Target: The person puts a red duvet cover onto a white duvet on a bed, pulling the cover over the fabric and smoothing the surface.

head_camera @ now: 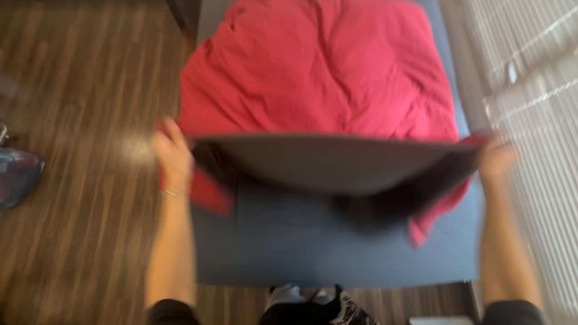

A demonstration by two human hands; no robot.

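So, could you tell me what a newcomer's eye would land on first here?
The big red blanket spread over the far half of the blue mattress. Across the middle, the left hand and right hand each hold an end of its raised edge, dark grey underside showing. Wooden floor lies to the left.

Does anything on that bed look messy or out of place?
Yes. The red blanket lies rumpled and bunched on the blue mattress, not spread flat. Its near edge is lifted, stretched between the left hand and right hand. The picture is motion-blurred.
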